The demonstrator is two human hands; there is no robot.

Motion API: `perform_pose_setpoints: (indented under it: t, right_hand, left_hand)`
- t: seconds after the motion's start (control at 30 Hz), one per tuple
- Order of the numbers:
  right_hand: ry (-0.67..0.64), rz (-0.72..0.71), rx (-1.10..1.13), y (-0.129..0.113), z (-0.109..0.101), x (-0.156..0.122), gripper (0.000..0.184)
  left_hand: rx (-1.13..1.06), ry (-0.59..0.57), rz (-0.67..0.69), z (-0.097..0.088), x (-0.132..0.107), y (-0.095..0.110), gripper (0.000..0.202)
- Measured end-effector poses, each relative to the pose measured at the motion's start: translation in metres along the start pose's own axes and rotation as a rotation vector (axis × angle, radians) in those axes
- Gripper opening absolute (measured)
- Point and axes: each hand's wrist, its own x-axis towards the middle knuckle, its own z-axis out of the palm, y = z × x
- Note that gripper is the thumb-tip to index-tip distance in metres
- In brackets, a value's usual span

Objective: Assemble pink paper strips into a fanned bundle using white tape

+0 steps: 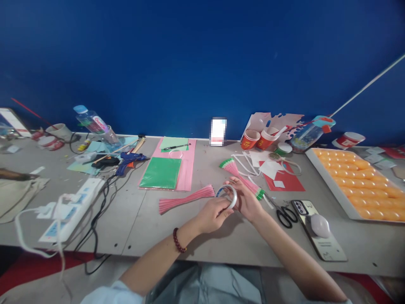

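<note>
Both my hands meet over the middle of the grey table [148, 228] on a white roll of tape [228, 195]. My left hand [212, 215], with a dark red bead bracelet on its wrist, pinches the roll's near edge with closed fingers. My right hand [246, 202] curls around the roll from the right. A pleated pink paper strip [186, 199] lies just left of my hands. Another pleated pink strip with green ends [242, 178] lies just behind my right hand.
Black scissors [284, 213] and a phone [316, 230] lie to the right, beside a tray of orange balls [359, 179]. Green and pink sheets [164, 171], a blue glue gun [128, 159], a power strip [74, 207] with cables, red paper cups [257, 138] and bottles stand further back.
</note>
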Motion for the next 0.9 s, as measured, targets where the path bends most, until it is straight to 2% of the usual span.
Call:
perform_pose_setpoints:
  t: [0.07,0.17,0.23,0.33,0.43,0.5,0.57,0.7,0.73,0.8,0.9]
  right_hand:
    - [0.020,0.006,0.035,0.002,-0.002,0.001,0.029]
    - [0.079,0.037,0.014,0.003,-0.004,0.003,0.027]
    - [0.042,0.076,-0.035,0.003,-0.005,0.002,0.027]
    - [-0.068,0.100,-0.080,-0.001,-0.005,0.001,0.028]
    - [-0.102,0.043,-0.092,-0.010,-0.004,0.000,0.026]
    - [-0.110,-0.018,-0.113,-0.018,-0.002,0.000,0.025]
    - [-0.115,-0.080,-0.145,-0.027,0.000,0.002,0.026]
    - [-0.108,-0.204,-0.269,-0.038,0.006,0.021,0.025]
    - [-0.092,-0.247,-0.336,-0.038,0.008,0.029,0.024]
    - [-0.069,-0.288,-0.551,-0.034,0.014,0.047,0.022]
    - [-0.067,-0.414,-0.860,-0.022,0.024,0.072,0.011]
  left_hand:
    - [0.018,0.012,0.007,0.002,0.000,-0.002,0.030]
    - [0.029,0.060,0.012,0.002,0.002,-0.005,0.029]
    - [0.048,0.058,0.026,0.001,0.003,-0.007,0.029]
    - [0.113,-0.020,0.046,-0.004,0.006,-0.008,0.030]
    - [0.218,-0.043,0.079,-0.018,0.009,-0.002,0.032]
    - [0.279,0.002,0.088,-0.032,0.008,0.006,0.038]
    - [0.312,0.096,0.082,-0.048,0.005,0.014,0.041]
    - [0.446,0.195,-0.142,-0.075,-0.007,0.015,0.039]
    - [0.500,0.175,-0.214,-0.079,-0.011,0.012,0.036]
    - [0.616,0.060,-0.315,-0.082,-0.018,0.002,0.031]
    - [0.722,-0.038,-0.402,-0.079,-0.025,-0.012,0.020]
